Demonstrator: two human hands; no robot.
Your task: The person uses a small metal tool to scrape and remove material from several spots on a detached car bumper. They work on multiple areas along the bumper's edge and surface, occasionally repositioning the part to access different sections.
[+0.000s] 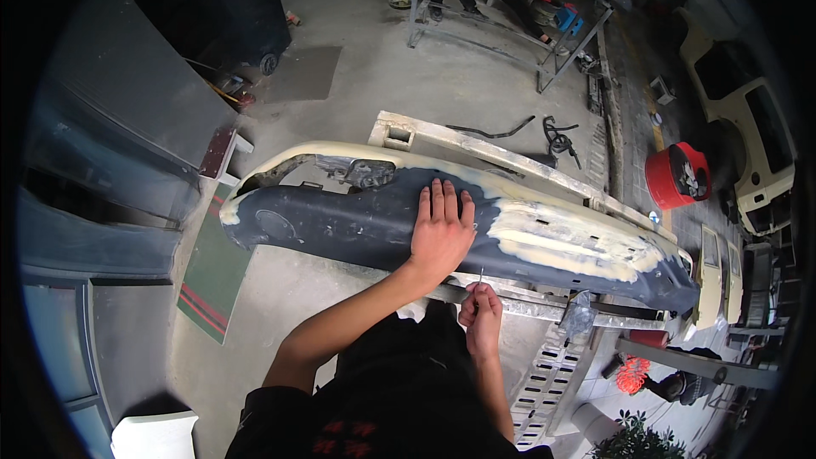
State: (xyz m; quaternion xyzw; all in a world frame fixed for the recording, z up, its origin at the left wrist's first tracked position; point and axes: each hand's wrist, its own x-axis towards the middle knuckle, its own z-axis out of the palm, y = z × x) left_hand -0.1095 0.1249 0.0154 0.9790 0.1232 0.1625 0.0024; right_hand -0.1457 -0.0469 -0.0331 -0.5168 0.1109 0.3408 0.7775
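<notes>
In the head view, a car bumper [357,217] is lying lengthwise across a metal stand [527,308], running from nine o'clock to four o'clock, dark grey with pale filler patches [552,238] spread over its right half. The left hand [440,229] is pressing flat on the bumper's upper face near the centre, fingers spread and pointing to twelve o'clock, holding nothing; it is probably steadying the part or feeling the surface. The right hand [482,319] is hovering just below the bumper's lower edge, at about five o'clock from the left hand, its grip pinching closed around a thin metal tool [480,276] whose tip is pointing up toward the bumper. What kind of tool it is cannot be told at this size. A red bucket [676,177] is standing at two o'clock, well apart, and loose hoses [557,138] are lying on the concrete floor [408,76] beyond the bumper. A steel frame [510,34] is standing at twelve o'clock, where another person is working. Pale car body parts [748,132] are crowding the three o'clock side.
</notes>
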